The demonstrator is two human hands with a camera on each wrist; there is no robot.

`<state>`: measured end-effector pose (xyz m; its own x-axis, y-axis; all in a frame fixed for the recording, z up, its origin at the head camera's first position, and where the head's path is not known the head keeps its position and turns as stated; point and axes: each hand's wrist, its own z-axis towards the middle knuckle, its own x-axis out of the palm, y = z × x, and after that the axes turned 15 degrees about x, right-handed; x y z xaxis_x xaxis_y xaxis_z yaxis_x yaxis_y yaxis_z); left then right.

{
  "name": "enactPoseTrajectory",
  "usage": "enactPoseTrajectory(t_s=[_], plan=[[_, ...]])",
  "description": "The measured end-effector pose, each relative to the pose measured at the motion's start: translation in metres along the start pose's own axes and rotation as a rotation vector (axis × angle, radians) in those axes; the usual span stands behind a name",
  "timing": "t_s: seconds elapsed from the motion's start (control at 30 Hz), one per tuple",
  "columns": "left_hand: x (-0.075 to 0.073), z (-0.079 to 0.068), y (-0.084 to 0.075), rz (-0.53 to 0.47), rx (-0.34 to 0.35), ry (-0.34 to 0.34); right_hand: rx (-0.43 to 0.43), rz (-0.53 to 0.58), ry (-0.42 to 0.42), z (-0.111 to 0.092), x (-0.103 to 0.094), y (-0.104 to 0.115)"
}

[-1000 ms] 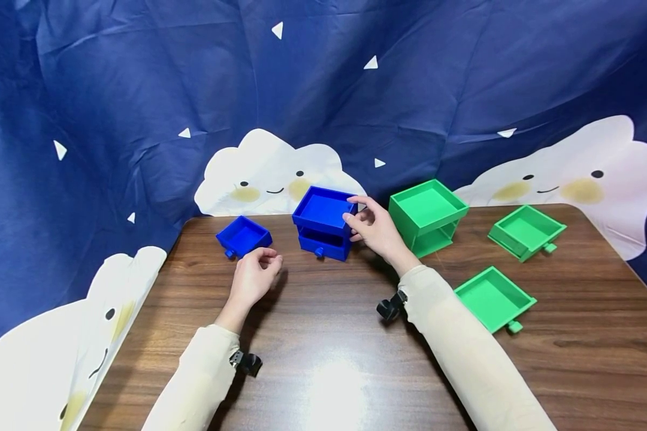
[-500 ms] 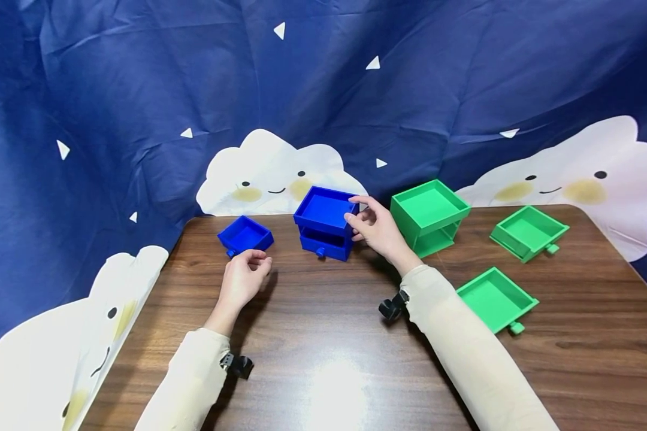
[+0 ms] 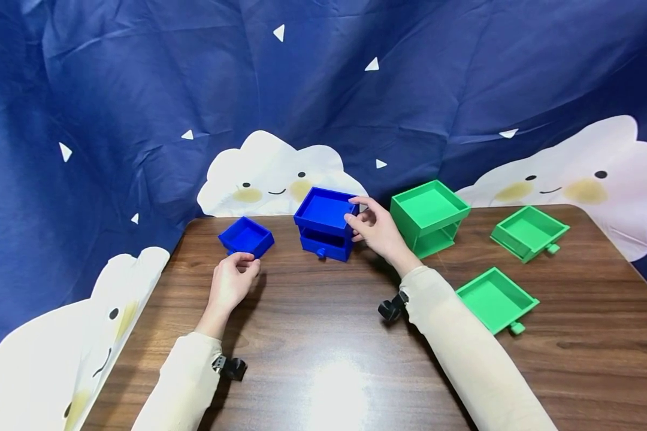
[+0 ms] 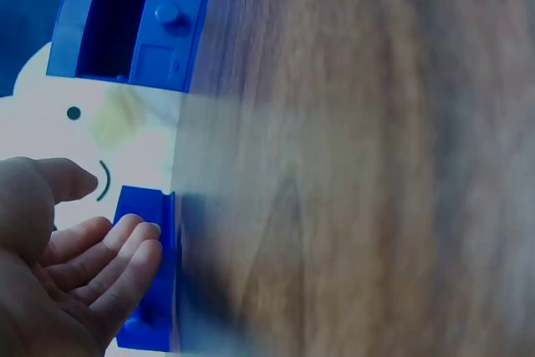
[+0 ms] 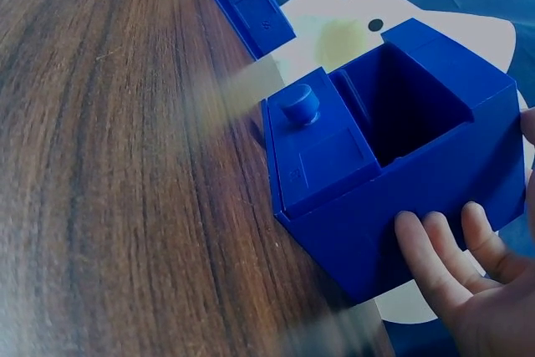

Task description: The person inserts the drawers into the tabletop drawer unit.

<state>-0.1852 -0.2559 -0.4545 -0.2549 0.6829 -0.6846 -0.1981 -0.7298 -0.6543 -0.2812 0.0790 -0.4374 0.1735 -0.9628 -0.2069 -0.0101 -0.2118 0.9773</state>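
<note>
A small blue drawer cabinet [image 3: 323, 216] stands at the back of the table, with its lower drawer in place and its upper slot vacant. My right hand [image 3: 380, 233] holds its right side, thumb and index finger at the top rim. In the right wrist view, other fingertips press the cabinet's side wall [image 5: 376, 215]. To the left lies a loose blue drawer [image 3: 246, 235], its knob side toward me. My left hand [image 3: 230, 281] is just in front of this drawer. In the left wrist view the fingers are extended over the drawer's front [image 4: 160, 311], thumb apart; contact is unclear.
A green cabinet [image 3: 401, 220] without drawers stands to the right of the blue one. Two loose green drawers [image 3: 528, 230] lie farther right, the nearer one [image 3: 496, 299] beside my right sleeve. A dark blue cloth [image 3: 323, 78] with cloud prints hangs behind the wooden table [image 3: 302, 335].
My left hand has moved left and slightly toward me, coming in front of the loose blue drawer's knob side. The right hand and the blue cabinet have stayed in place.
</note>
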Motion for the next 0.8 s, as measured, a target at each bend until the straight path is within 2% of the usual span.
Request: enactPoseTrajectory(t_s=[0.27,0.8], plan=[[-0.01,-0.001,0.007,0.028,0.01,-0.016,-0.004,0.01,0.0,-0.002,0.0,0.002],[-0.023,-0.001,0.022,0.072,-0.025,-0.031,-0.003,-0.008,-0.005,-0.003,0.001,0.001]])
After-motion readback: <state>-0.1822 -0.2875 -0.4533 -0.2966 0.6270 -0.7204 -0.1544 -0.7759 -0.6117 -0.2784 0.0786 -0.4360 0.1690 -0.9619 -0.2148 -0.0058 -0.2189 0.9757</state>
